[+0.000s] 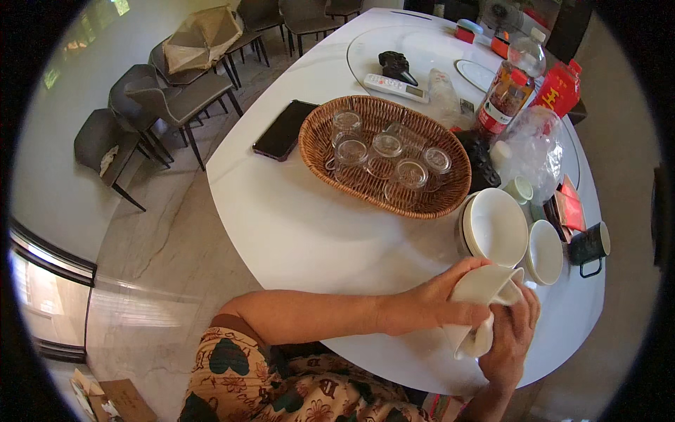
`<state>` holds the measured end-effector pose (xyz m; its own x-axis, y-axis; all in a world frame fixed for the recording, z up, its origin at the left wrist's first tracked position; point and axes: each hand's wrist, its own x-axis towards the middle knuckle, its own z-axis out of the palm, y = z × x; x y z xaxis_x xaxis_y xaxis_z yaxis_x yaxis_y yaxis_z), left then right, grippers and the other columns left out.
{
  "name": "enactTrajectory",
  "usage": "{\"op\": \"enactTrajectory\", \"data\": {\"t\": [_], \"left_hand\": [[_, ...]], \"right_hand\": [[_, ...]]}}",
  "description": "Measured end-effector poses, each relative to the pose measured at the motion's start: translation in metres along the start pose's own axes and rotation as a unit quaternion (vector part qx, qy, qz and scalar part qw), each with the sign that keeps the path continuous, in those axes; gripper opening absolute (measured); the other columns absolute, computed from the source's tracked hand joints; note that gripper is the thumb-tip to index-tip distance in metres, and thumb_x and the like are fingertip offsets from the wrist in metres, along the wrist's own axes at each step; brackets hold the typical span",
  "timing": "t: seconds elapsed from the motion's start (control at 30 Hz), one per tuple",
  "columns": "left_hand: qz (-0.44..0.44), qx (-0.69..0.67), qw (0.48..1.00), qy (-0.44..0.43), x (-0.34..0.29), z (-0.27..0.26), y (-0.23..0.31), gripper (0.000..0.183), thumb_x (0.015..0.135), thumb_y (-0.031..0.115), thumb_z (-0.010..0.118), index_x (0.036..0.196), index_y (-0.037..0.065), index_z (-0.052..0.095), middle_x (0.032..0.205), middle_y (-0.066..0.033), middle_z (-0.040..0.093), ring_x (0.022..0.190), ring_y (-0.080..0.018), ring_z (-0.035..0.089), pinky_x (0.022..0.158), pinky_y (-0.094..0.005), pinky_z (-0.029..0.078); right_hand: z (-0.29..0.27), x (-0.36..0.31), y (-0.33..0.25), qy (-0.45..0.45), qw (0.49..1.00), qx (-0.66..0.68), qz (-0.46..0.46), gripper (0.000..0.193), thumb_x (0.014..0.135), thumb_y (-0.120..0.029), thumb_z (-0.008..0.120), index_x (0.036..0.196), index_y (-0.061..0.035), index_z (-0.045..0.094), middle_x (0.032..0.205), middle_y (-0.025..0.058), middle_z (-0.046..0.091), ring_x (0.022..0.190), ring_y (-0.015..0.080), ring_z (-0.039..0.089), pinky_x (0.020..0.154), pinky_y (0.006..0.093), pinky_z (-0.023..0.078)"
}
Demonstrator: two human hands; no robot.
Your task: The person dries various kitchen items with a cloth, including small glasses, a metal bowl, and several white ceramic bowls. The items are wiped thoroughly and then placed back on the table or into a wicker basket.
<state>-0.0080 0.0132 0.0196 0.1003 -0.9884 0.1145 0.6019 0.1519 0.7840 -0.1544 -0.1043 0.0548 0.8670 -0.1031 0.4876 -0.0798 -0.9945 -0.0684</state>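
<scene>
Over the table's near edge, my left hand (439, 304) is closed round a cream cloth (472, 285), thumb laid across it. My right hand (512, 329) grips the same cloth from the other side, fingers bent over its folds. Whether something sits inside the cloth is hidden. Just beyond my hands stand stacked white bowls (498, 224). A second, smaller group of white bowls (545, 252) is right beside them. Farther off, a brown wicker basket (316, 158) holds several upside-down clear glass cups (387, 145).
Left of the basket lies a black phone (285, 130); a white remote (396, 88) is behind it. Bottles (503, 102), a clear plastic bag (536, 151), a small pale cup (519, 188) and a dark mug (589, 244) crowd the right. Grey chairs (186, 105) stand left of the white table (267, 225).
</scene>
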Motion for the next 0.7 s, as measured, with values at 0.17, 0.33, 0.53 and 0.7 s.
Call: {"op": "enactTrajectory", "data": {"t": [0.17,0.33,0.53,0.7], "left_hand": [[0.068,0.120,0.990,0.027,-0.003,0.003,-0.002,0.087,0.073,0.024,0.074,0.139,0.005,0.021,0.127,-0.0093,0.041,0.120,-0.0182,0.040,0.100,-0.0326,0.036],[0.062,0.135,0.988,0.045,0.002,-0.002,-0.003,0.082,0.074,0.023,0.071,0.138,0.004,0.022,0.126,-0.0100,0.041,0.118,-0.0178,0.042,0.099,-0.0326,0.037],[0.051,0.139,0.989,-0.025,-0.002,0.000,-0.018,0.082,0.077,0.027,0.068,0.139,0.004,0.020,0.124,-0.0110,0.041,0.118,-0.0194,0.041,0.099,-0.0333,0.036],[0.012,0.139,0.990,-0.028,-0.006,0.008,-0.020,0.089,0.075,0.031,0.072,0.139,0.004,0.018,0.125,-0.0123,0.039,0.120,-0.0199,0.039,0.100,-0.0339,0.035]], "right_hand": [[-0.005,0.008,-0.008,-0.079,0.992,0.094,-0.033,0.030,0.064,-0.006,0.064,0.094,-0.0029,0.063,0.098,0.0098,0.062,0.097,0.0273,0.057,0.085,0.0503,0.037],[-0.007,0.010,-0.015,-0.075,0.991,0.091,-0.056,0.030,0.059,-0.005,0.066,0.089,-0.0058,0.064,0.094,0.0061,0.065,0.093,0.0243,0.060,0.090,0.0507,0.035],[0.014,-0.008,-0.011,0.035,0.985,0.134,-0.102,0.021,0.068,-0.005,0.064,0.088,-0.0009,0.060,0.092,0.0146,0.064,0.084,0.0295,0.061,0.079,0.0449,0.043],[0.021,-0.026,-0.001,0.083,0.995,-0.034,-0.036,0.030,0.080,-0.020,0.065,0.098,0.0029,0.057,0.093,0.0184,0.062,0.082,0.0355,0.061,0.072,0.0428,0.047]]}}
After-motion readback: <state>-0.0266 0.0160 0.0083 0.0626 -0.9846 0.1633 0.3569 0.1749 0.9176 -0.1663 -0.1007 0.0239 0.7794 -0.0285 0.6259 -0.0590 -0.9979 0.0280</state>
